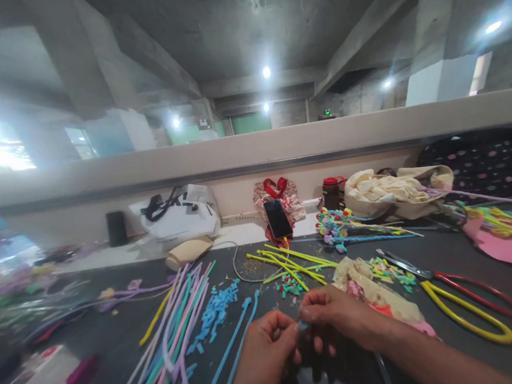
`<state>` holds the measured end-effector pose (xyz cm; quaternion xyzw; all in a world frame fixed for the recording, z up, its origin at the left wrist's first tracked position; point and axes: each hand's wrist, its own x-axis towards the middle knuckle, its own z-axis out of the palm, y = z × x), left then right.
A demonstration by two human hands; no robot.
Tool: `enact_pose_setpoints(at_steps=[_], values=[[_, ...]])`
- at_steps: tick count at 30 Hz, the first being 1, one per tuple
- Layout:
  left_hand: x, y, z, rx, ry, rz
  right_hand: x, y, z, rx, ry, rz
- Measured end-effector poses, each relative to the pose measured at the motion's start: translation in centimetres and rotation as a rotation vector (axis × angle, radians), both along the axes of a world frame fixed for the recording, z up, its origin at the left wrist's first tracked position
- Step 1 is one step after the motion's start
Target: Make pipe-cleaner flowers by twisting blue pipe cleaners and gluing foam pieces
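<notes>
Partly hidden, something bluish (304, 325) seemingly sits between the hands (273, 344)

A small light-blue piece (304, 325), its outline blurred and partly hidden, is showing between the right hand (335, 312) and the left hand (273, 344).

White glare far left, 5 bright lamps (267, 72) under a dim ceiling (240, 30), blurry left edge.

A small blue piece (304, 325) is pinched by the right hand (340, 312), lower centre, beside the left hand (271, 344); scissors (426, 274) are positioned lower right, coloured stems (166, 353) lower left
</notes>
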<state>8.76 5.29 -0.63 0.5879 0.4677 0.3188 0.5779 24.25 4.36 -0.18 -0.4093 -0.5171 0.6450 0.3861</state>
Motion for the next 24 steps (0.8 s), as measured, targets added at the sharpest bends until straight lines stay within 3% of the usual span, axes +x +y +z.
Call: enact_pose_setpoints(at_steps=[10, 16, 21, 24], values=[[-0.1, 0.0, 0.4, -0.035, -0.011, -0.001, -0.1, 0.1, 0.1, 0.019, -0.01, -0.013], [-0.5, -0.2, 0.8, -0.14, -0.152, 0.019, 0.0, 0.0, 0.5, 0.02, -0.071, -0.009], [-1.3, 0.6, 0.8, -0.353, -0.335, -0.145, 0.2, 0.2, 0.4, 0.061, -0.057, -0.071], [-1.6, 0.9, 0.6, -0.409, -0.404, -0.203, 0.2, 0.2, 0.5, 0.169, -0.08, -0.085]])
